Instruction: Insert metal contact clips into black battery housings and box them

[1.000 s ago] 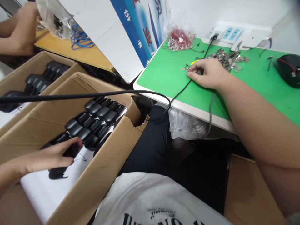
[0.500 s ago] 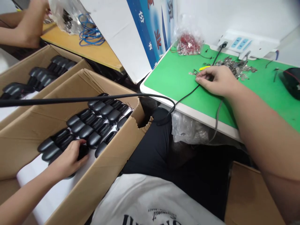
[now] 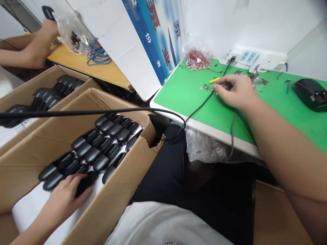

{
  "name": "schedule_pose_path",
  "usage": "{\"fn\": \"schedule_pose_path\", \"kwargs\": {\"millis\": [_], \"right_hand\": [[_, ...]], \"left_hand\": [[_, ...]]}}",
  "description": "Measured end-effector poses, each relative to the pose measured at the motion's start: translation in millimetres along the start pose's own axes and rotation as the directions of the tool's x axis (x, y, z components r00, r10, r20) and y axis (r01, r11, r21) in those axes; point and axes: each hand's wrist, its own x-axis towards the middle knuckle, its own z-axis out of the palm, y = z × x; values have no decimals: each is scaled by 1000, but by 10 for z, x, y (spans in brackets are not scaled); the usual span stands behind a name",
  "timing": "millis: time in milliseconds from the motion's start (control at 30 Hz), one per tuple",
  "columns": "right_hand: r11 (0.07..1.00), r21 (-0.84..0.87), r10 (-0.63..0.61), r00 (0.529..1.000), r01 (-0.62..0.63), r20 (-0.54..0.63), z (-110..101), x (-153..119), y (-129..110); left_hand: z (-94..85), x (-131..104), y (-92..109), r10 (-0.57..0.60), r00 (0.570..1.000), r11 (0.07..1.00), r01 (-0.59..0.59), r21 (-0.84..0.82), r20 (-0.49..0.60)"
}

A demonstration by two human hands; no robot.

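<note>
My left hand point(image 3: 68, 194) is inside a cardboard box, with thumb and fingers closed around a black plastic casing point(image 3: 86, 182). Beside it, rows of similar black casings point(image 3: 92, 154) with rounded ends lie on white paper point(image 3: 33, 207). Over the green tabletop point(image 3: 176, 92), my right hand point(image 3: 236, 90) has thumb and forefinger together; whatever they pinch is too small to make out. Small metal pieces point(image 3: 260, 81) lie behind and under that hand, and a few more point(image 3: 205, 87) are left of its fingertips. A yellow strip point(image 3: 214, 80) shows by the forefinger.
A black cable point(image 3: 114, 110) crosses above the cardboard box point(image 3: 122, 197). At the table's back are a power strip point(image 3: 250, 58) and a bag of red parts point(image 3: 198, 59); a mouse point(image 3: 311, 93) sits right. Another person's arm point(image 3: 33, 51) is at upper left, near a second box point(image 3: 89, 83).
The camera view has shifted a little. My right hand has moved slightly rightward over the metal pieces. My left hand stays on the casing. A black casing now shows by the other person's hand.
</note>
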Motion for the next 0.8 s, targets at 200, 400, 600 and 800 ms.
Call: {"fn": "schedule_pose_path", "kwargs": {"millis": [200, 400, 600, 800], "right_hand": [[1000, -1, 15, 1000, -15, -8, 3, 12, 20], [1000, 6, 16, 999, -16, -44, -19, 31, 4], [1000, -1, 13, 997, -13, -72, -78, 43, 10], [992, -111, -46, 995, 56, 93, -155, 44, -24]], "left_hand": [[-55, 70, 25, 9, 998, 999, -11, -41, -55], [-140, 179, 132, -8, 977, 996, -11, -91, -215], [-354, 390, 381, 6, 937, 989, -57, -137, -348], [-779, 640, 857, 30, 905, 950, -158, -268, -425]]}}
